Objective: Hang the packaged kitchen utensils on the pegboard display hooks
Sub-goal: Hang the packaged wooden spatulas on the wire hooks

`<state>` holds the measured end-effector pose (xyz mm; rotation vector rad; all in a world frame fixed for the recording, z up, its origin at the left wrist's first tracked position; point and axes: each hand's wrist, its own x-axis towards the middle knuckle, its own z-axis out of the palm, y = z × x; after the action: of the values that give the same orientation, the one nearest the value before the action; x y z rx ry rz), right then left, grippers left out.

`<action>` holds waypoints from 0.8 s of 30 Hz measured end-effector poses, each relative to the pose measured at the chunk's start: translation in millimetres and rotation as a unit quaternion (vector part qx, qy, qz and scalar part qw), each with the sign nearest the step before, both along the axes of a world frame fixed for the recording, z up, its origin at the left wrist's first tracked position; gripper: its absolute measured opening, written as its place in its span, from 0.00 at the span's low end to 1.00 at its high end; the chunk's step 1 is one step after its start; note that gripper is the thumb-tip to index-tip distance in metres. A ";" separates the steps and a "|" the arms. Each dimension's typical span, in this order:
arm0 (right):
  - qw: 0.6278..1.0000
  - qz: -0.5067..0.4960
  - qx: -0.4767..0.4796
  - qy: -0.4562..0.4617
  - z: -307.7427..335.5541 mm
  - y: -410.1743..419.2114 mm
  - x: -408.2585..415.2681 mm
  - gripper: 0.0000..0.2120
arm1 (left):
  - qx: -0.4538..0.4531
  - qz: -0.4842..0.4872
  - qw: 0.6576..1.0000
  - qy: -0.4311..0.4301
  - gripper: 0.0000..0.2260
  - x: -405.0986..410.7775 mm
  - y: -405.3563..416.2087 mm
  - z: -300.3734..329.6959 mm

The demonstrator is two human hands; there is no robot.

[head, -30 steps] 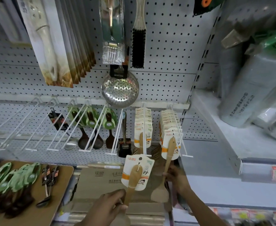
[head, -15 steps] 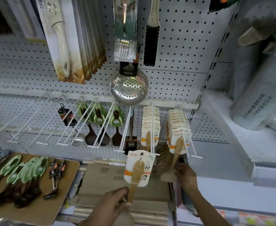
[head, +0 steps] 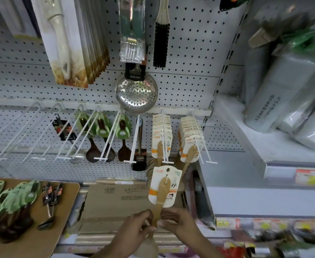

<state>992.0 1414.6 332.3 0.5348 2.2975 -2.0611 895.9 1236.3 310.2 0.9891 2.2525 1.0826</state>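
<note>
While lining up for the loaded hook (head: 163,138) above, both left hand (head: 134,230) and right hand (head: 179,223) pinching wooden spoon (head: 162,198) handle low, keeping card hole clear overhead.

Wooden spatula (head: 160,200) looked matt, pale; backing card (head: 171,180) glossy paper. Skimmer (head: 136,94) at far centre was shiny perforated metal (mirror-bright). Pegboard (head: 186,71) matt painted metal. Near-left board (head: 39,231) matt brown cardboard.

Your left hand (head: 132,232) and right hand (head: 179,223) are bare, forearms uncovered: no sleeves, gloves, rings or watch showing.
</note>
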 end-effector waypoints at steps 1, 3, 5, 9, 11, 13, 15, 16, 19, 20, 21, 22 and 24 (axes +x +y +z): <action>1.000 -0.007 -0.006 0.006 0.2 -6.5 0.4 0.14 | 0.001 -0.005 1.000 0.000 0.13 2.1 0.5 -1.5; 0.999 -0.028 -0.015 0.019 6.5 -17.1 0.2 0.08 | 0.000 -0.011 1.000 -0.011 0.12 5.8 -0.6 -5.4; 0.998 -0.052 -0.020 0.017 8.1 -22.7 -0.9 0.05 | 0.002 0.004 1.000 -0.030 0.09 8.6 -2.3 -12.3; 0.996 -0.077 -0.035 0.000 9.4 -28.5 -1.9 0.05 | -0.006 0.034 0.998 -0.059 0.07 9.8 -4.4 -21.5; 0.996 -0.085 -0.027 -0.008 10.6 -30.5 -3.7 0.06 | -0.016 0.031 0.997 -0.074 0.07 8.4 -6.7 -25.2; 0.995 -0.098 -0.015 -0.014 11.0 -31.8 -7.1 0.08 | -0.026 0.031 0.996 -0.081 0.08 5.0 -9.3 -30.5; 0.994 -0.111 -0.013 -0.017 11.5 -32.6 -12.1 0.10 | -0.034 0.031 0.996 -0.076 0.10 1.8 -9.2 -31.3; 0.993 -0.116 -0.018 -0.016 12.2 -33.0 -14.5 0.10 | -0.035 0.028 0.997 -0.069 0.10 0.6 -8.0 -29.8; 0.991 -0.129 -0.039 -0.007 14.4 -32.6 -21.6 0.11 | -0.033 0.014 0.998 -0.048 0.09 -4.0 -2.4 -26.0; 0.990 -0.132 -0.044 -0.005 15.2 -31.9 -23.9 0.12 | -0.032 0.011 0.998 -0.044 0.10 -5.6 -1.4 -26.3; 0.990 -0.134 -0.048 -0.004 15.0 -30.6 -26.2 0.12 | -0.033 0.009 0.999 -0.040 0.12 -7.2 -0.5 -26.7; 0.989 -0.136 -0.050 -0.006 14.4 -29.2 -28.6 0.11 | -0.036 0.007 0.999 -0.033 0.12 -8.9 0.1 -27.8; 0.989 -0.143 -0.042 -0.011 11.5 -26.3 -33.4 0.07 | -0.048 0.001 0.999 -0.022 0.11 -11.8 1.7 -27.3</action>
<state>958.7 1388.2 343.8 0.9274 2.2192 -2.2446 884.1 1238.0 282.9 0.9138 2.2480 0.9787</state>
